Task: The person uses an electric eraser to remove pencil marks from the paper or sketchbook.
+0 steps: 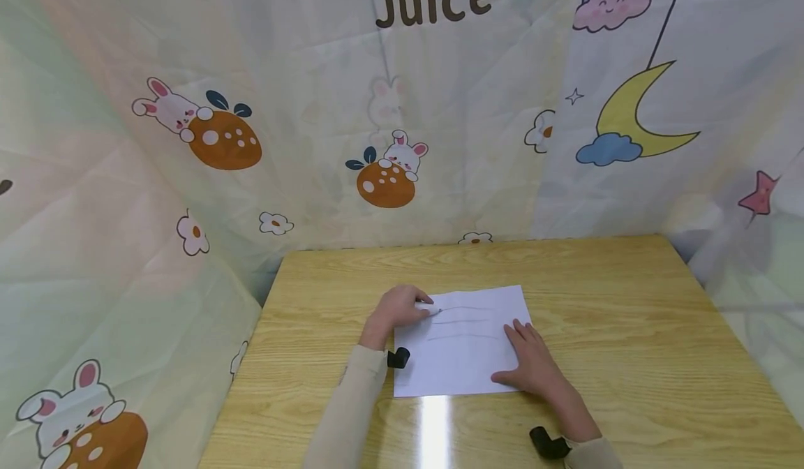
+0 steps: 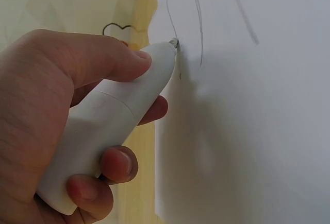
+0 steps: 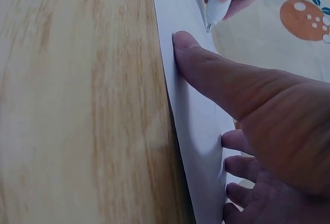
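A sheet of white paper (image 1: 461, 364) with several thin grey lines (image 1: 461, 322) lies on the table. At its upper left, my left hand (image 1: 399, 306) grips a thick white pen-shaped tool (image 2: 105, 121). Thumb and fingers wrap its smooth body in the left wrist view, and its small grey tip (image 2: 174, 42) meets the end of one line. My right hand (image 1: 530, 361) rests on the paper's right edge with thumb and fingers spread. In the right wrist view its thumb (image 3: 188, 44) presses near the sheet's edge.
The wooden table (image 1: 628, 329) extends around the sheet on all sides. A cloth backdrop (image 1: 301, 106) printed with rabbits, flowers and a moon hangs behind and beside the table. Light reflects off the tabletop near its front.
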`<control>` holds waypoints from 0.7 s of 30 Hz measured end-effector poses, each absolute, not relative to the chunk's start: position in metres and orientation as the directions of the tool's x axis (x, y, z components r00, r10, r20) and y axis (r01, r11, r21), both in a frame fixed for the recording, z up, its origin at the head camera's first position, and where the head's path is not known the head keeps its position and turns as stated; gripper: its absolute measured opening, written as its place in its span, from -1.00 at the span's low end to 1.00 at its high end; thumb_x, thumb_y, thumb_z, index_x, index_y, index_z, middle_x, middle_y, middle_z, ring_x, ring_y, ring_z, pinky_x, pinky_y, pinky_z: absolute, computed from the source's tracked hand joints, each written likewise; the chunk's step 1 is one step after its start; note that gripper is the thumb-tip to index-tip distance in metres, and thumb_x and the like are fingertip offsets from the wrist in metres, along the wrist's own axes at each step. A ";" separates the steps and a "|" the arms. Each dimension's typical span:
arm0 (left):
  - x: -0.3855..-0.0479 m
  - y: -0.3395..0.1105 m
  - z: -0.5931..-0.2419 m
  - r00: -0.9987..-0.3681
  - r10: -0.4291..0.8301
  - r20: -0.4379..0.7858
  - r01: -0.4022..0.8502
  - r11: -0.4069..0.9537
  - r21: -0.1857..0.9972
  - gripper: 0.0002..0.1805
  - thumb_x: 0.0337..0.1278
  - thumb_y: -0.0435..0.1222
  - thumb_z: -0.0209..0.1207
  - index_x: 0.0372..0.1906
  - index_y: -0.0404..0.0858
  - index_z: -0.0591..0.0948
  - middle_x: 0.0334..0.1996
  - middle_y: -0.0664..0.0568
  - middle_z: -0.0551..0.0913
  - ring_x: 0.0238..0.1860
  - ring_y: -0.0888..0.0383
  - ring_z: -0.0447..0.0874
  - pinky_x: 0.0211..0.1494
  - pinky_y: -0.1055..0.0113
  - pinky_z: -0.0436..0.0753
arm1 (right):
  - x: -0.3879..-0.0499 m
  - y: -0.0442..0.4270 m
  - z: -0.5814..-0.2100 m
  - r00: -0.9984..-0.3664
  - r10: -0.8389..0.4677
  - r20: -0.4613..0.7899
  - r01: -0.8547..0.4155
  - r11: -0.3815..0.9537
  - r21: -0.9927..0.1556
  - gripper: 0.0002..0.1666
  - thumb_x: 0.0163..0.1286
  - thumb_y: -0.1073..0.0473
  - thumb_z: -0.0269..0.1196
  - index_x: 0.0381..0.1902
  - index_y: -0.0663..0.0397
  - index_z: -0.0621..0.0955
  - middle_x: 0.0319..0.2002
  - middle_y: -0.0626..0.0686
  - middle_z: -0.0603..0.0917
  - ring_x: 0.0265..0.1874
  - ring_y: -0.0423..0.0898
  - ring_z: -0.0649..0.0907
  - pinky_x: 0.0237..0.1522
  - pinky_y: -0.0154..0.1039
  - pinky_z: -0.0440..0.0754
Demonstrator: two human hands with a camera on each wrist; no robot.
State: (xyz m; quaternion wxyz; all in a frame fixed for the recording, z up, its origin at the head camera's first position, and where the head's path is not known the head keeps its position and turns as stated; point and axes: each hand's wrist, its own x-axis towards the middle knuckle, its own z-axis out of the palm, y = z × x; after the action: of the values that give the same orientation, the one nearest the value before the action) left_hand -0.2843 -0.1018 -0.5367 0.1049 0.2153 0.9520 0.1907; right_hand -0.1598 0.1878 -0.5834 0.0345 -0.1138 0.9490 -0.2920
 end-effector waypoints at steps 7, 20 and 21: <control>-0.284 -0.101 -0.540 -0.892 0.435 -0.124 0.356 0.844 0.402 -0.76 0.10 -0.11 0.32 -0.12 -0.01 0.78 -0.11 0.16 0.71 -0.19 0.27 0.60 -0.12 0.29 0.55 | -0.160 0.189 -0.585 -0.972 -0.234 0.011 -0.199 0.801 -0.565 0.22 -0.10 -0.15 0.55 0.35 0.45 0.30 0.37 0.46 0.20 0.36 0.43 0.09 0.26 0.30 0.12; -0.284 -0.102 -0.544 -0.896 0.430 -0.114 0.349 0.838 0.419 -0.76 0.10 -0.11 0.31 -0.11 -0.01 0.77 -0.11 0.17 0.70 -0.15 0.26 0.60 -0.08 0.28 0.55 | -0.159 0.187 -0.582 -0.970 -0.243 0.003 -0.201 0.796 -0.571 0.21 -0.09 -0.13 0.55 0.36 0.46 0.30 0.37 0.47 0.19 0.36 0.44 0.09 0.26 0.31 0.12; -0.284 -0.102 -0.544 -0.898 0.426 -0.108 0.347 0.839 0.419 -0.76 0.11 -0.11 0.31 -0.11 -0.01 0.78 -0.11 0.17 0.70 -0.14 0.26 0.60 -0.08 0.28 0.55 | -0.159 0.187 -0.582 -0.970 -0.243 0.003 -0.201 0.796 -0.571 0.21 -0.09 -0.14 0.55 0.36 0.45 0.30 0.37 0.47 0.19 0.36 0.44 0.09 0.26 0.31 0.12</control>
State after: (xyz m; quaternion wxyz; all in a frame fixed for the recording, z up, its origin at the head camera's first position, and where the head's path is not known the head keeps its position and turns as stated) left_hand -0.2837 -0.1023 -0.5438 0.0989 0.2027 0.9538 0.1986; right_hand -0.1594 0.1871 -0.5820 0.0352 -0.1173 0.9469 -0.2973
